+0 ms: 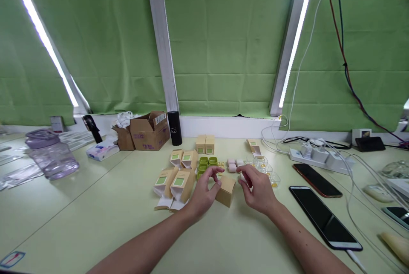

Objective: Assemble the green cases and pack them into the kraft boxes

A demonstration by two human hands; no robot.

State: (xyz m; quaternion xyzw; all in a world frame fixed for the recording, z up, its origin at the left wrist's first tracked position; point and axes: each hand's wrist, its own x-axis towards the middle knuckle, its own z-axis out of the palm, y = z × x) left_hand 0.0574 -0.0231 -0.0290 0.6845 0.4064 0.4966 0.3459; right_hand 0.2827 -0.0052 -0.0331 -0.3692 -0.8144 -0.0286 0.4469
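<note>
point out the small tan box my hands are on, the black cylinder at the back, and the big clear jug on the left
small tan box [226, 191], head view, its front face.
black cylinder [174, 128], head view, middle of its side.
clear jug [53, 157], head view, its body below the lid.

Open tabletop [96, 218] lies on the near left side, free for a hand to pass. Ahead, opened cartons [174, 184], green cases [206, 164] and clear trays [266, 169] crowd the middle. To the right, two phones [322, 214] and a power strip [319, 157] with trailing cables block the way.
</note>
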